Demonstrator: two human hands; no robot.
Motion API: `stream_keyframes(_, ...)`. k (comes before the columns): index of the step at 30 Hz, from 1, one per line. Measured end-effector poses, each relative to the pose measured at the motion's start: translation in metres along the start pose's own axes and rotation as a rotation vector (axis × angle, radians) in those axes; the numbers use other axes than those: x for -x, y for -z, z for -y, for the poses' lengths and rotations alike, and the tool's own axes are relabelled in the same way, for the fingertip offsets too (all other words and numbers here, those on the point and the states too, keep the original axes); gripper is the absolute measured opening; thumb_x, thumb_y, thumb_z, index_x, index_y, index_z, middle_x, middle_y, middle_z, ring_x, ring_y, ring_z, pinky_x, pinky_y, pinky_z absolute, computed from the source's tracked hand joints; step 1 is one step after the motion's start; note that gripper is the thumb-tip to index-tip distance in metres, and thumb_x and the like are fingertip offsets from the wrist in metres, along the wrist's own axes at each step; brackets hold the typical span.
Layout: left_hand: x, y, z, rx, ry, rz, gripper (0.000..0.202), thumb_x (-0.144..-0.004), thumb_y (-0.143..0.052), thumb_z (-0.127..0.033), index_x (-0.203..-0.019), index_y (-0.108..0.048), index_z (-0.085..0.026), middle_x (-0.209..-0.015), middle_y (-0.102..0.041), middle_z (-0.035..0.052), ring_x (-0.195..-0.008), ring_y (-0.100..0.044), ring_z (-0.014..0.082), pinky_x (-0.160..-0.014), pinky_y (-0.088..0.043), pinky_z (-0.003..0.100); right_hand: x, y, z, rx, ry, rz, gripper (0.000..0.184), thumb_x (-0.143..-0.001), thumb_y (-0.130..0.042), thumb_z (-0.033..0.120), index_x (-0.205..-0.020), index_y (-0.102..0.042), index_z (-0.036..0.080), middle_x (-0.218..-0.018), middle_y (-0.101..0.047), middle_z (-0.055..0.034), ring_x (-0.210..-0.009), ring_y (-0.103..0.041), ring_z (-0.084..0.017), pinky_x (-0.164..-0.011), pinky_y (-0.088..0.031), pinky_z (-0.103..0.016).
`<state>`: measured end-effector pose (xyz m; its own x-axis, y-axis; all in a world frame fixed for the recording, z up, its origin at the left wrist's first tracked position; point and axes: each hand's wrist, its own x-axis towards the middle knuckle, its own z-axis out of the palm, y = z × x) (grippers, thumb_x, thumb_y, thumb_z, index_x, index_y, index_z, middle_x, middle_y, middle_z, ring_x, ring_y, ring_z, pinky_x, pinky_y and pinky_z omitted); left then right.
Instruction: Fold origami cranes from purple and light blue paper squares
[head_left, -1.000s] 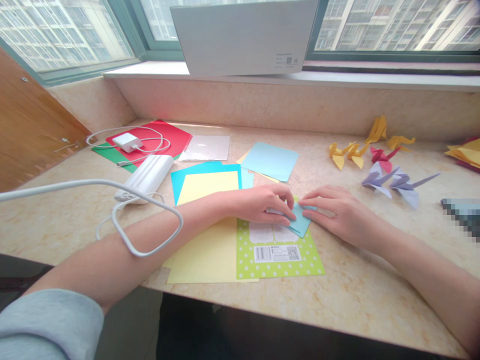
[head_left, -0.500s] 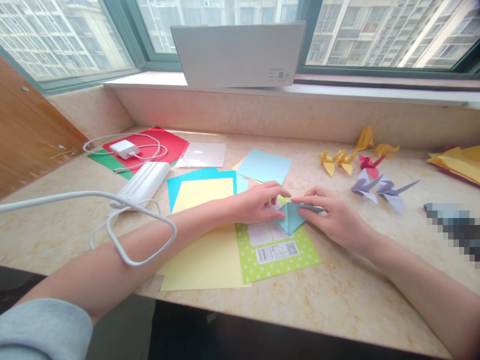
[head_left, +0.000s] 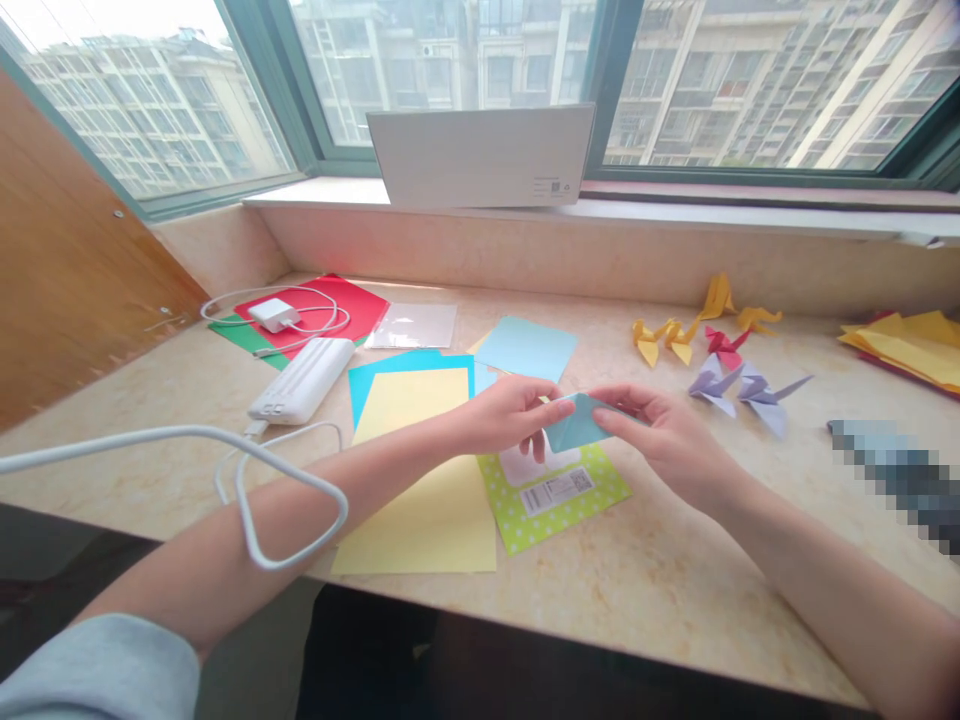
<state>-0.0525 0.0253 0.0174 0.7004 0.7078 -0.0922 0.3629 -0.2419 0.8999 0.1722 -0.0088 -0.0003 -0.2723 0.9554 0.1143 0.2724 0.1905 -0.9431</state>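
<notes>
A small folded piece of light blue origami paper (head_left: 579,428) is held between both hands, over a green polka-dot packet (head_left: 517,530) with a white label. My left hand (head_left: 521,412) pinches its left edge, thumb on top. From the other side, my right hand (head_left: 649,425) grips the paper's right part with thumb and fingers. Yellow sheets (head_left: 420,520) lie under my left forearm, partly over bright blue sheets (head_left: 367,385). Behind the hands rests a light blue square sheet (head_left: 529,347).
Several yellow folded cranes (head_left: 679,342), a red crane (head_left: 726,347) and purple cranes (head_left: 765,392) stand at the right. A white power bank (head_left: 304,380) and charger (head_left: 274,315) with cables lie left. A white cable (head_left: 187,432) loops over my left forearm. A grey box (head_left: 480,155) leans at the window.
The folded blue paper has been raised off the packet and tilted. My left hand now pinches its edge with the thumb. The camera view has tipped upward slightly.
</notes>
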Motion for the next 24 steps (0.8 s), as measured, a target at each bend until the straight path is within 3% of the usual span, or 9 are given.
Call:
stream_keyframes(4, 0.002, -0.006, 0.003, 0.028, 0.025, -0.008, 0.040, -0.094, -0.052, -0.053, -0.090, -0.062, -0.015, -0.052, -0.061, -0.0009, -0.045, -0.059, 0.0114, -0.043, -0.040, 0.018, 0.002, -0.007, 0.000, 0.168, 0.039, -0.085, 0.025, -0.086, -0.067, 0.043, -0.097, -0.070, 0.020, -0.091, -0.076, -0.0065, -0.083, -0.070, -0.023, -0.077, -0.056, -0.039)
stream_keyframes(8, 0.002, -0.011, 0.006, 0.045, 0.023, 0.022, 0.038, -0.092, -0.056, -0.052, -0.091, -0.064, -0.014, -0.053, -0.061, -0.0015, -0.045, -0.058, 0.0103, -0.043, -0.041, 0.018, 0.002, -0.010, 0.001, 0.247, 0.093, -0.065, 0.024, -0.087, -0.066, 0.044, -0.094, -0.072, 0.022, -0.087, -0.076, -0.0042, -0.079, -0.070, -0.022, -0.071, -0.056, -0.035)
stream_keyframes(14, -0.001, -0.009, 0.018, 0.266, -0.083, -0.015, 0.038, -0.089, -0.064, -0.049, -0.101, -0.061, -0.013, -0.061, -0.064, -0.0005, -0.054, -0.062, 0.0100, -0.052, -0.046, 0.019, -0.004, -0.014, -0.002, 0.178, 0.100, -0.280, 0.023, -0.085, -0.069, 0.044, -0.089, -0.072, 0.022, -0.086, -0.075, -0.0045, -0.076, -0.070, -0.021, -0.069, -0.057, -0.034)
stream_keyframes(18, 0.001, -0.004, 0.021, 0.272, -0.120, 0.029, 0.034, -0.093, -0.058, -0.046, -0.097, -0.060, -0.013, -0.067, -0.066, 0.0019, -0.059, -0.063, 0.0098, -0.057, -0.048, 0.021, -0.005, -0.012, -0.003, 0.084, 0.017, -0.304, 0.024, -0.084, -0.070, 0.045, -0.089, -0.071, 0.022, -0.086, -0.076, -0.0052, -0.076, -0.071, -0.022, -0.064, -0.058, -0.033)
stream_keyframes(21, 0.004, 0.002, 0.019, 0.149, -0.150, -0.171, 0.036, -0.102, -0.037, -0.039, -0.096, -0.060, -0.012, -0.072, -0.067, 0.0042, -0.060, -0.062, 0.0095, -0.058, -0.049, 0.021, -0.005, -0.005, -0.004, -0.001, -0.049, -0.290, 0.022, -0.083, -0.072, 0.046, -0.088, -0.070, 0.025, -0.082, -0.076, -0.0047, -0.070, -0.071, -0.022, -0.055, -0.056, -0.031)
stream_keyframes(24, 0.009, 0.012, 0.018, -0.306, -0.278, -0.393, 0.029, -0.101, -0.039, -0.028, -0.097, -0.063, -0.013, -0.082, -0.069, 0.0066, -0.071, -0.063, 0.0125, -0.068, -0.050, 0.026, -0.003, 0.003, -0.006, -0.041, -0.069, -0.304, 0.021, -0.082, -0.073, 0.046, -0.090, -0.071, 0.027, -0.081, -0.076, -0.0053, -0.063, -0.070, -0.022, -0.047, -0.053, -0.031)
